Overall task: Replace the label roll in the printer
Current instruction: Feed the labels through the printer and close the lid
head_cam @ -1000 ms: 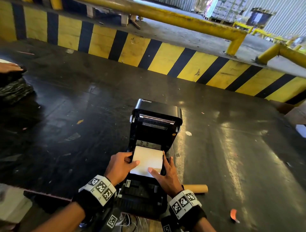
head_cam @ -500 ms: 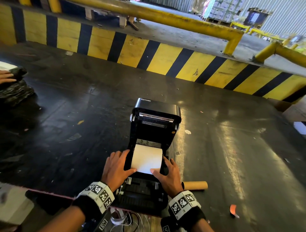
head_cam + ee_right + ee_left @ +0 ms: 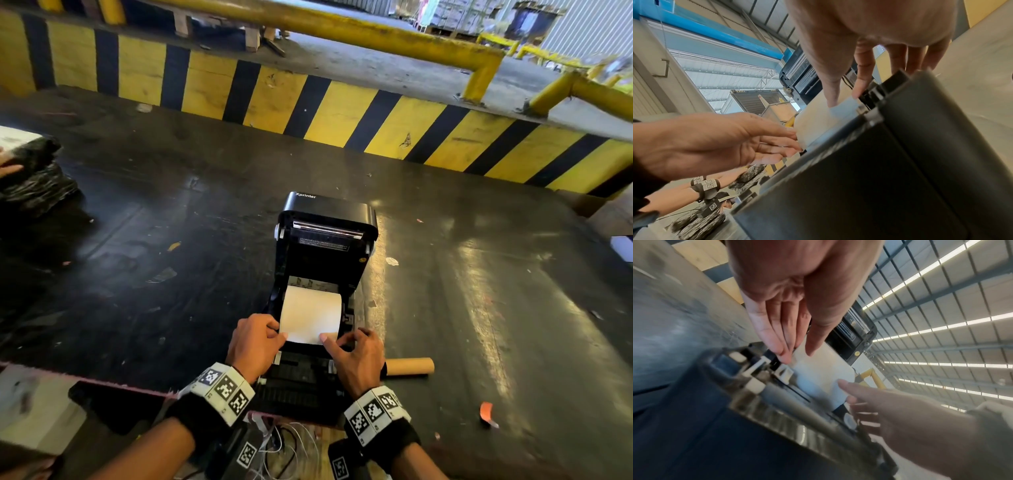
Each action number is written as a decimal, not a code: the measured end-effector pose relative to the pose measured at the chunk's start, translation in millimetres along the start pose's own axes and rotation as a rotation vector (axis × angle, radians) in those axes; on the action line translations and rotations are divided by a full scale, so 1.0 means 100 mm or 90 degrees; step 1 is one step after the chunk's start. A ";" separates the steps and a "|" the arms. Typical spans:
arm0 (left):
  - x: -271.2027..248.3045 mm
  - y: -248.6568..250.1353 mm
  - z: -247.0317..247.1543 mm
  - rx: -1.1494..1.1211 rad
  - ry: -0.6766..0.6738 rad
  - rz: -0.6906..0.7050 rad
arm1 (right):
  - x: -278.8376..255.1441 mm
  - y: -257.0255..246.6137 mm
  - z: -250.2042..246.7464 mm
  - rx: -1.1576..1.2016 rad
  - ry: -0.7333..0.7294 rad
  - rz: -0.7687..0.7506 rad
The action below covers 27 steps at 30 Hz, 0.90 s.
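A black label printer [image 3: 337,255] stands on the dark table with its lid [image 3: 330,210] raised. White label paper [image 3: 310,313] runs from the roll in the bay toward the printer's front. My left hand [image 3: 277,334] pinches the paper's near left corner, thumb on top, also shown in the left wrist view [image 3: 797,352]. At the near right corner my right hand [image 3: 330,341] pinches it too, thumb on the sheet [image 3: 844,99]. The roll itself is hidden under the sheet. An empty brown cardboard core [image 3: 409,366] lies just right of the printer.
A yellow-and-black striped barrier [image 3: 308,102] borders the table's far side. A black wrapped bundle [image 3: 34,181] with another person's hand [image 3: 10,168] sits at far left. Cables [image 3: 284,442] hang below the near edge. An orange scrap [image 3: 486,411] lies at right.
Both hands have brought the paper's free end down toward the printer's front. Their fingers, spread along the sheet's sides earlier, now pinch its near corners.
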State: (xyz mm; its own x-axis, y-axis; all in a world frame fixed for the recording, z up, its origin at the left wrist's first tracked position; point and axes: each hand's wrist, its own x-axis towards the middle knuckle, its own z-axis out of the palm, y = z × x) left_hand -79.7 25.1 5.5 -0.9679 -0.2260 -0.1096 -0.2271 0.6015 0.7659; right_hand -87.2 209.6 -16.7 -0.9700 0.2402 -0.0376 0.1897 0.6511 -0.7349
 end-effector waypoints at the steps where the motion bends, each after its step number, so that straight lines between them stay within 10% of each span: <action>1: -0.01 0.01 0.00 -0.002 0.003 0.000 | -0.01 -0.01 -0.01 -0.004 0.004 0.004; 27: 0.05 -0.11 -0.08 -0.021 -0.119 0.055 | 0.04 0.35 0.11 0.078 -0.148 0.045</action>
State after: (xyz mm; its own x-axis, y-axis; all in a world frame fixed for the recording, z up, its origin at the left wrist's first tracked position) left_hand -81.4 10.8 1.5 -0.9874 -0.0266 -0.1557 -0.1416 0.5861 0.7977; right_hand -86.6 225.2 -50.3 -0.9664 0.1010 -0.2364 0.2527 0.5435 -0.8005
